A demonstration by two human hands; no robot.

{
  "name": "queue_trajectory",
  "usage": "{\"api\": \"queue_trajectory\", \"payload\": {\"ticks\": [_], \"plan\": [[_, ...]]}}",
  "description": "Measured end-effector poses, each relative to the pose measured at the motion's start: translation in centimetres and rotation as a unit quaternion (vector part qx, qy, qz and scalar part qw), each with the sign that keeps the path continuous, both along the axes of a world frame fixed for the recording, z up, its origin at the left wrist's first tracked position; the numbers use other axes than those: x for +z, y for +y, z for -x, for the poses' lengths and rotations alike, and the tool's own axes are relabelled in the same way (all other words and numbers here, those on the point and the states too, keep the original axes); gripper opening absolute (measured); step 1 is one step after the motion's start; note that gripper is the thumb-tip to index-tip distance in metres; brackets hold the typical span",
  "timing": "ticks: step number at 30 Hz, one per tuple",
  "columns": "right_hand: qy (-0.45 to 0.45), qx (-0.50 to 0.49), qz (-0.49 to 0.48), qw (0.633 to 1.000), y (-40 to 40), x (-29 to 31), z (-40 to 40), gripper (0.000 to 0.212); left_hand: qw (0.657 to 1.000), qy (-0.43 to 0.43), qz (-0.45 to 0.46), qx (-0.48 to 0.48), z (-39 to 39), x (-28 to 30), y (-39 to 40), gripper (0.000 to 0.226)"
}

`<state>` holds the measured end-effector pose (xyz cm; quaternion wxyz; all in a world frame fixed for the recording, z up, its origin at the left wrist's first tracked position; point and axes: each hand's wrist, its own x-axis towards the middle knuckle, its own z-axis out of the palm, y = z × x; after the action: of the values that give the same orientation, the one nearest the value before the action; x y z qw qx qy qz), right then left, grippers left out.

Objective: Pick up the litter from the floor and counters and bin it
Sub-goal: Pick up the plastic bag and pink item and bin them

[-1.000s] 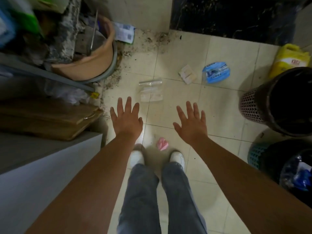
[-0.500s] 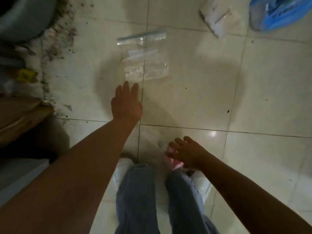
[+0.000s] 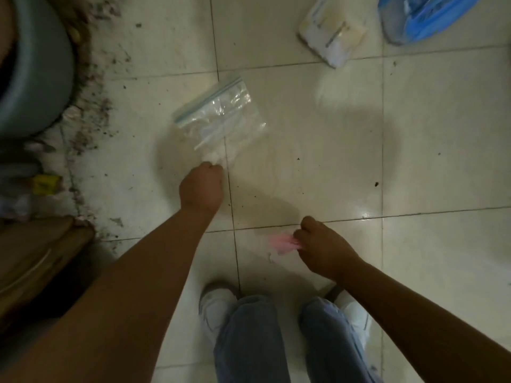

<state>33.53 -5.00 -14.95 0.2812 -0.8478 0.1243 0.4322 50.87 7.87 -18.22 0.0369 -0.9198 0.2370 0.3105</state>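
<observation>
Head view, looking down at tiled floor (image 3: 318,167).

1. L hand (image 3: 201,187): fist closed, fingers pinched on near corner of clear zip bag (image 3: 221,117). Bag angled away from hand toward upper right, zip strip at far end. Whether bag is lifted off floor or lying flat: cannot tell.

2. R hand (image 3: 322,244): fingers curled tight on pink wrapper (image 3: 280,242). Wrapper sticks out to left of fingers, blurred. Small white scrap (image 3: 273,257) just below wrapper; attached to it or loose on floor: cannot tell.

3. Remaining litter, top right of frame, well apart from both hands:
 - white/cream flat packet (image 3: 331,37) lying across a grout line;
 - blue plastic pack (image 3: 423,17), partly cut off by frame edge, just beside packet on its right.

4. Left side of frame:
 - grey-blue basin (image 3: 36,78), rim curved, partly out of frame;
 - dark dirt and debris (image 3: 91,111) spread on floor along basin edge;
 - small yellow item (image 3: 44,184) near left edge, type unclear;
 - brown cardboard (image 3: 33,255) at lower left.

5. Bottom of frame: person's legs in blue jeans (image 3: 249,341), white shoes (image 3: 215,308) on floor. Both forearms bare, extended fwd and down. Hands apart, L hand farther fwd than R.
</observation>
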Motion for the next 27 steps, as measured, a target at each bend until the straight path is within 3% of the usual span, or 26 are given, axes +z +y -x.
{"api": "queue_trajectory", "payload": {"ticks": [4, 8, 14, 17, 20, 23, 25, 27], "plan": [[0.019, -0.175, 0.042, 0.984, -2.1, 5.5, 1.0, 0.03, 0.998, 0.02, 0.066, -0.009, 2.4, 7.1, -1.4, 0.019], [0.044, -0.308, 0.07, 0.948, -3.5, 12.9, 3.1, 0.03, 0.987, 0.011, 0.116, -0.109, 4.2, 16.0, -3.2, 0.012], [0.003, -0.513, 0.082, 0.854, -8.9, 27.5, 7.5, 0.022, 0.96, 0.065, 0.143, -0.231, 8.4, 29.6, -10.7, 0.018], [-0.02, -0.631, 0.103, 0.769, -13.5, 33.9, 11.7, 0.026, 0.945, 0.122, 0.162, -0.255, 12.3, 35.8, -16.5, 0.008], [-0.032, -0.763, 0.109, 0.637, -18.3, 38.4, 17.1, 0.018, 0.933, 0.187, 0.179, -0.248, 17.5, 39.9, -23.2, 0.025], [-0.038, -0.842, 0.117, 0.525, -22.6, 40.1, 22.8, 0.022, 0.92, 0.228, 0.223, -0.229, 22.7, 42.2, -29.4, 0.026], [-0.044, -0.871, 0.114, 0.476, -25.0, 40.6, 26.1, 0.023, 0.914, 0.236, 0.248, -0.218, 25.8, 42.9, -33.2, 0.024], [-0.047, -0.882, 0.114, 0.455, -27.0, 40.6, 28.8, 0.024, 0.905, 0.257, 0.257, -0.223, 28.9, 43.3, -36.4, 0.023]]}}
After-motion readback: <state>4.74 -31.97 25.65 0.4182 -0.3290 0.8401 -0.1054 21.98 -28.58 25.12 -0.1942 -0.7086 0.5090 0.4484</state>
